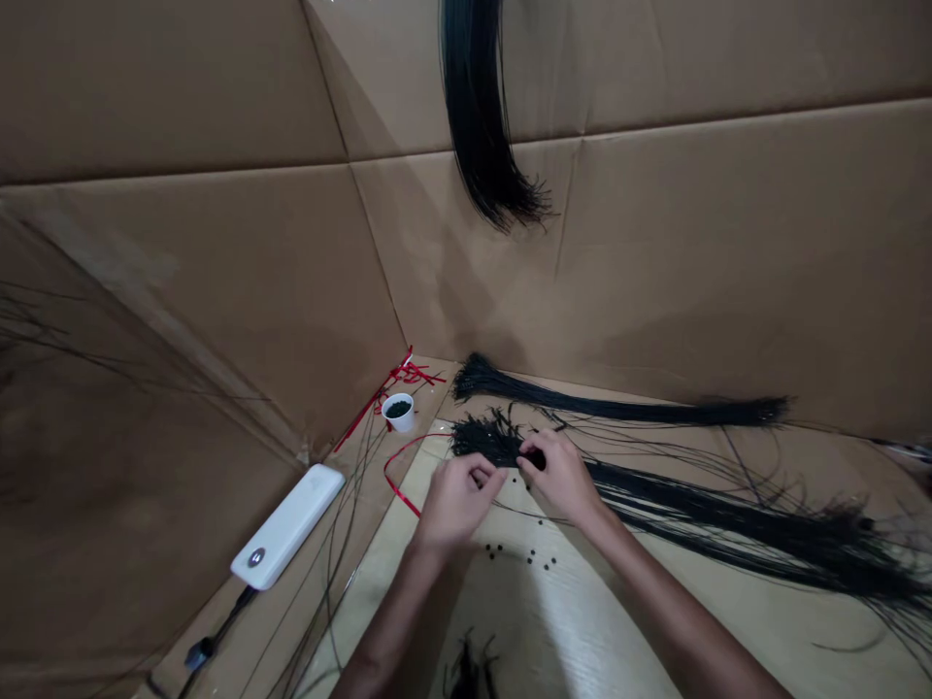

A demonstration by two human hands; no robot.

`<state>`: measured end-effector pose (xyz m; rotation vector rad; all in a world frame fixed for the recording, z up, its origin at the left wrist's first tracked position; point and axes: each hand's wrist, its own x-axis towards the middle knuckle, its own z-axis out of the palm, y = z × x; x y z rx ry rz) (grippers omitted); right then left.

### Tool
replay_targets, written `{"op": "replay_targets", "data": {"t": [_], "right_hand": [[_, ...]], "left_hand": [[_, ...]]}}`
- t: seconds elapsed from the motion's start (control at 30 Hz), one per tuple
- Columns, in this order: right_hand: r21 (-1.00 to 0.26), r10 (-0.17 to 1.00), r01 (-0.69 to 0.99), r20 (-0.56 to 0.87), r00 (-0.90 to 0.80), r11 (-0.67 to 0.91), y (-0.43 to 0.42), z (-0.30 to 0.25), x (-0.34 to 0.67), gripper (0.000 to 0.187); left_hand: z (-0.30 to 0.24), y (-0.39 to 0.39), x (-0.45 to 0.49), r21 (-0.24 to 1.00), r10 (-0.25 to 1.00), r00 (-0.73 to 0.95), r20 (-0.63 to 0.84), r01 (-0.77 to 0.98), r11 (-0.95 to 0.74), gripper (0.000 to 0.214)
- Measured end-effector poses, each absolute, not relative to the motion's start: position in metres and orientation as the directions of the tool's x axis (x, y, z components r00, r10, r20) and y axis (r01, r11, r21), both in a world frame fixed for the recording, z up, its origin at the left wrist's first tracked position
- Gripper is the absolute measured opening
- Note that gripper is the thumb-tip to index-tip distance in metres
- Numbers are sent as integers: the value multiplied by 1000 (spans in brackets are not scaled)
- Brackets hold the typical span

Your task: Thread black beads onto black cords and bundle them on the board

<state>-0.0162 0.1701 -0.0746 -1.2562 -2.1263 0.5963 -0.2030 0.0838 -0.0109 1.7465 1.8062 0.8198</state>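
Observation:
My left hand and my right hand meet at the left end of a long bundle of thin black strands lying across the light work board. Both hands have their fingers pinched together at the frayed strand ends. What exactly sits between the fingertips is too small to make out. Several tiny black beads lie scattered on the board just below my hands.
A second black strand bundle lies farther back. Another bundle hangs from above against the cardboard wall. A small white cup holding dark bits, red ribbon and a white power bank with cable sit at left.

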Motion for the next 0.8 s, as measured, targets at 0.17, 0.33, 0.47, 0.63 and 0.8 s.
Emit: {"op": "replay_targets", "data": {"t": [0.17, 0.33, 0.47, 0.63, 0.8], "right_hand": [[-671, 887, 588, 266, -379, 452, 170, -73, -16, 9], [-716, 888, 544, 253, -384, 439, 172, -67, -15, 10], [-751, 897, 511, 255, -361, 419, 175, -65, -14, 8], [-781, 882, 435, 307, -357, 448, 173, -57, -19, 16], [-843, 900, 358, 292, -323, 402, 171, -51, -24, 22]], "left_hand": [[-10, 129, -219, 468, 961, 84, 265, 860, -204, 17], [-20, 158, -223, 316, 919, 272, 285, 879, -358, 21], [-22, 163, -227, 263, 902, 320, 290, 880, -396, 11], [-8, 159, -231, 239, 877, 332, 348, 873, -425, 5], [4, 154, -228, 293, 851, 232, 471, 869, -399, 15]]}}
